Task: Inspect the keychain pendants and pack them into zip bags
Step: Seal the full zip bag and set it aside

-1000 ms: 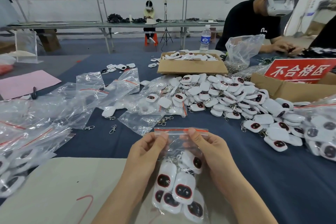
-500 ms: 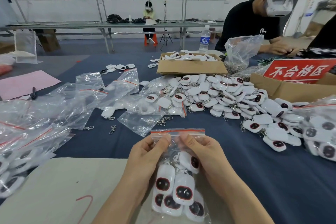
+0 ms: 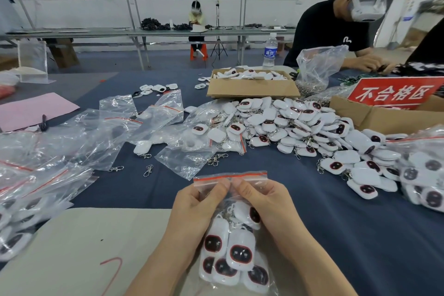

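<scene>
We hold the zip bag (image 3: 230, 176) of pendants (image 3: 240, 252) at 6 o'clock. Our left hand (image 3: 197, 209) and right hand (image 3: 266, 204) pinch its top, thumbs side by side, probably to press it shut.

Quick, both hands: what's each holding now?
Left hand: pinches the filled zip bag below its seal.
Right hand: pinches the same bag.
</scene>
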Demonstrator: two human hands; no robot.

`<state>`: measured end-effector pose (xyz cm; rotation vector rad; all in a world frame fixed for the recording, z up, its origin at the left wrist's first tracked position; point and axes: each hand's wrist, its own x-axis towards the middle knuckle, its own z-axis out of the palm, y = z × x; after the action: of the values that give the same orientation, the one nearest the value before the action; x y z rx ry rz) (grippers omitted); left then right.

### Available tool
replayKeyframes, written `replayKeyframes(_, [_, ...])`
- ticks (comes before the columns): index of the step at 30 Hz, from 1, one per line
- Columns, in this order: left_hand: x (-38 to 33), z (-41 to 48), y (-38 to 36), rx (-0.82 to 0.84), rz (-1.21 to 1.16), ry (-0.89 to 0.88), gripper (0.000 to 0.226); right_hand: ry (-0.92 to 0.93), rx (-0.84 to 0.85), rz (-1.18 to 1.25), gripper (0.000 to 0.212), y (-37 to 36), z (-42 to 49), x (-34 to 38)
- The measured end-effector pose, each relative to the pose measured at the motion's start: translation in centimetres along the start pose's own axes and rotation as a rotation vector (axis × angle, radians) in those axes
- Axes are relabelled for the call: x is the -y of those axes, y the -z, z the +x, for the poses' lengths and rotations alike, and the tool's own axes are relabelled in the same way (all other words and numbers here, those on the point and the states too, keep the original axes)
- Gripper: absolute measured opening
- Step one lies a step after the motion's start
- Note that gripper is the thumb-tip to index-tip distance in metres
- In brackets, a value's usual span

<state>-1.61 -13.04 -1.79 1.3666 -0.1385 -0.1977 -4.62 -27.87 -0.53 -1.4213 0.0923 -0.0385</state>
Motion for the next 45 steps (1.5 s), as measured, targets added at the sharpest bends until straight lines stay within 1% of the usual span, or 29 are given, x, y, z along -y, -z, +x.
replayKeyframes(2, [-0.03, 0.00, -0.07, -0.007, 0.042, -0.034, 0.023, 0.018, -0.032, -0.037, 0.025, -0.07, 0.06, -0.08])
replayKeyframes(5, [-0.03, 0.02, -0.11, -0.008, 0.075, -0.054, 0.023, 0.030, -0.040, -0.028, 0.025, -0.06, 0.08, -0.09])
replayKeyframes(14, [-0.15, -0.06, -0.08, -0.009, 0.060, -0.032, 0.021, 0.011, -0.049, -0.025, 0.021, -0.07, 0.02, -0.04])
replayKeyframes(20, [-0.05, -0.11, -0.31, -0.041, 0.073, -0.034, 0.014, 0.020, -0.061, -0.055, 0.020, -0.10, 0.15, -0.21])
replayKeyframes(23, [-0.09, -0.16, -0.35, -0.016, 0.093, -0.043, 0.015, 0.017, -0.072, -0.046, 0.022, -0.12, 0.20, -0.18])
replayKeyframes(28, [-0.12, -0.23, -0.32, -0.007, 0.105, -0.045, 0.016, 0.033, -0.096, -0.045, 0.017, -0.38, 0.10, -0.33])
replayKeyframes(32, [0.11, -0.09, -0.41, -0.053, 0.110, -0.053, 0.014, 0.046, -0.089, -0.065, 0.017, -0.40, 0.18, -0.43])
replayKeyframes(37, [0.11, 0.15, -0.32, -0.108, 0.085, -0.037, 0.013, 0.016, -0.056, -0.007, 0.015, -0.19, 0.24, -0.60])
replayKeyframes(42, [0.05, 0.07, -0.46, -0.110, 0.040, -0.008, 0.013, -0.019, -0.102, 0.025, 0.024, -0.17, 0.47, -0.98])
replayKeyframes(45, [0.06, 0.03, -0.54, -0.100, 0.041, -0.002, 0.014, -0.022, -0.113, 0.018, 0.021, -0.23, 0.51, -0.91])
